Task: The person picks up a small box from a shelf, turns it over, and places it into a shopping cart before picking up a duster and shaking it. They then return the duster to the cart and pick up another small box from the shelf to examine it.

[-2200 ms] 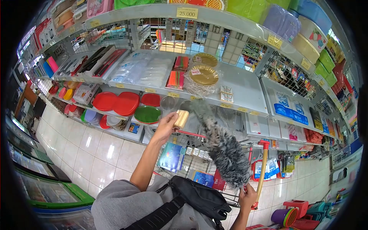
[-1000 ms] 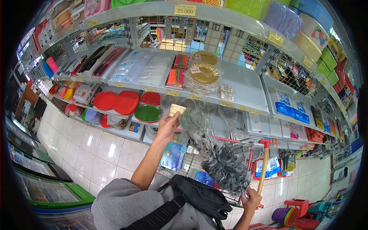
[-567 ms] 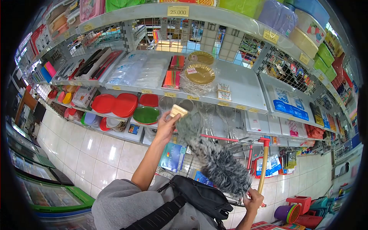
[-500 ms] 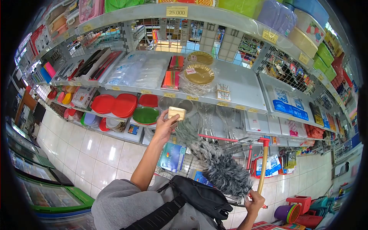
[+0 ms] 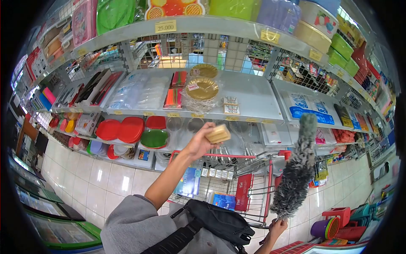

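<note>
My left hand (image 5: 199, 143) is closed around a small tan, block-shaped pack (image 5: 218, 134), held tilted in front of the lower shelf; its exact contents are too blurred to name. At the lower right, my right hand (image 5: 277, 228) grips the bottom end of a fluffy grey duster (image 5: 292, 178), which stands nearly upright beside the cart. Its handle is mostly hidden by the fingers. On the shelf above my left hand lie a small packet with pale sticks (image 5: 231, 105) and wrapped gold plates (image 5: 202, 89).
A shopping cart (image 5: 270, 186) with boxes inside stands between me and the grey shelf (image 5: 253, 95). Red plates (image 5: 130, 129) and a green plate (image 5: 154, 139) sit lower left. Stacked baskets (image 5: 325, 228) are on the floor at right. A black bag (image 5: 218, 220) hangs at my front.
The duster has swung from lying slantwise over the cart to nearly upright at its right, uncovering the cart's contents. My left hand has moved right and slightly down with the pack, now tilted.
</note>
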`<state>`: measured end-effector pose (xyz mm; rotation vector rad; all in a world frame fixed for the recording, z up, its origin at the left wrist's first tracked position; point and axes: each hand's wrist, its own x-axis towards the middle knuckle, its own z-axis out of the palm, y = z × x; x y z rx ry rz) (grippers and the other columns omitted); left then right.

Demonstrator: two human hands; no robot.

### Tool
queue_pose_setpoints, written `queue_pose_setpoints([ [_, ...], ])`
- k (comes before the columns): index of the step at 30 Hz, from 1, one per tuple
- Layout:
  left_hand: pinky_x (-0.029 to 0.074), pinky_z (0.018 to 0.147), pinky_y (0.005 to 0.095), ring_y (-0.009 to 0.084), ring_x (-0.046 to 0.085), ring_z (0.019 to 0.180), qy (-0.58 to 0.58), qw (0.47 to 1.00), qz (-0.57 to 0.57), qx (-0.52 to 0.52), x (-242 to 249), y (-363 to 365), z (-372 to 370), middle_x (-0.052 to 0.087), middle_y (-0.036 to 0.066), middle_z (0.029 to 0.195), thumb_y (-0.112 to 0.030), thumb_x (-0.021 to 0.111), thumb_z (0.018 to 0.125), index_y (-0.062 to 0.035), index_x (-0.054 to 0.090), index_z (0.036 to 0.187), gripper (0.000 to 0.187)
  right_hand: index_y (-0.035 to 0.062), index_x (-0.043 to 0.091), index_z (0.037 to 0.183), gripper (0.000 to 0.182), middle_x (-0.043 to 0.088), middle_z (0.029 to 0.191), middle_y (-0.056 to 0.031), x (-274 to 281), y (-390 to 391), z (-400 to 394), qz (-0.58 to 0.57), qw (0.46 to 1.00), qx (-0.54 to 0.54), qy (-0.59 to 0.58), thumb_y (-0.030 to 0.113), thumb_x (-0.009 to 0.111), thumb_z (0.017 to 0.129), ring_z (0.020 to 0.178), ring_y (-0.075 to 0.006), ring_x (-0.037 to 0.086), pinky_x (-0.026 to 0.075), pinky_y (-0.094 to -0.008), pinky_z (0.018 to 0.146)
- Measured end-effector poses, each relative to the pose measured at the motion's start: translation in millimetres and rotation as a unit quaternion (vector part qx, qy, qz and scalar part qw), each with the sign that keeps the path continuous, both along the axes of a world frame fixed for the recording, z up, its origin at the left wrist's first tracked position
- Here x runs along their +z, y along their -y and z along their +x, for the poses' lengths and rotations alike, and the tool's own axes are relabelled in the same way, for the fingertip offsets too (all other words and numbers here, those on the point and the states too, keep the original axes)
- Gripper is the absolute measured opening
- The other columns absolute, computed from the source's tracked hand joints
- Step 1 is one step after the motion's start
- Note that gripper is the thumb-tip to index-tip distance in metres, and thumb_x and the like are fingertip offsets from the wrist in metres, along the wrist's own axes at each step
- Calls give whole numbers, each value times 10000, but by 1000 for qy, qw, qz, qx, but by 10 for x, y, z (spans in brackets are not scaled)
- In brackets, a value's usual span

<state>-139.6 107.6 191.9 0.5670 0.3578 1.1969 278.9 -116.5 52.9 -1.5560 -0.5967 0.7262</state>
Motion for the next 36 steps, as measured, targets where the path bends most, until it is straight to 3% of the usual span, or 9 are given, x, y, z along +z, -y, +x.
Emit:
queue_pose_setpoints([
  [2,484,740,334,220,559,966,-23,999,32,-14,-19,-163,170,519,125,1099,-45,604,836,-126,406,1063,312,105,384,689,190,403,518,24,-83,57,89,1,1000,-20,-23,44,453,856,404,-45,361,226,-210,336],
  [6,452,759,285,203,546,910,-345,857,343,167,182,-510,475,538,82,1092,-57,666,761,-82,463,891,242,110,420,746,225,387,512,18,-350,151,245,28,995,-69,-60,182,442,958,350,-50,306,189,-202,295],
  [9,455,736,327,223,558,885,-543,634,493,246,417,-845,506,569,73,1050,-77,693,579,-70,486,802,305,110,420,755,223,377,522,23,-251,147,187,20,991,-95,-92,193,434,962,359,-49,306,188,-200,297],
  [14,459,745,357,259,565,889,-570,650,468,181,685,-1296,561,595,76,962,-121,718,592,-80,516,857,336,117,398,780,148,410,532,4,-107,128,168,19,984,-98,-145,98,407,927,367,-51,325,194,-195,298],
  [17,463,848,367,295,571,974,-686,498,494,191,860,-1493,494,625,90,1011,-135,751,610,-89,542,962,412,115,391,781,150,399,533,6,-119,126,188,14,981,-99,-168,100,393,931,364,-51,314,187,-197,298],
  [22,442,882,383,284,549,1055,-741,501,436,97,931,-1974,289,611,103,1037,-143,753,641,-102,497,1070,501,107,401,767,211,401,543,4,-130,173,196,-14,983,-77,-167,193,417,959,367,-62,329,198,-201,297],
  [24,446,884,390,292,551,1049,-805,381,444,105,867,-2187,225,591,109,1076,-147,762,645,-119,500,1109,533,105,403,767,216,401,544,2,-170,167,219,-11,985,-72,-159,199,422,960,366,-62,328,201,-203,295],
  [30,477,852,413,310,560,1046,-862,306,403,7,652,-2530,179,589,116,1108,-149,765,651,-178,515,1148,557,109,414,786,208,401,550,8,-202,164,213,7,983,-73,-167,219,449,960,373,-57,330,199,-199,298],
  [36,489,847,392,279,591,1014,-883,339,323,-43,717,-2537,253,639,98,1038,-212,728,684,-160,601,1074,413,123,429,827,159,397,556,21,-175,181,202,17,977,-84,-193,205,455,960,390,-48,331,189,-189,308],
])
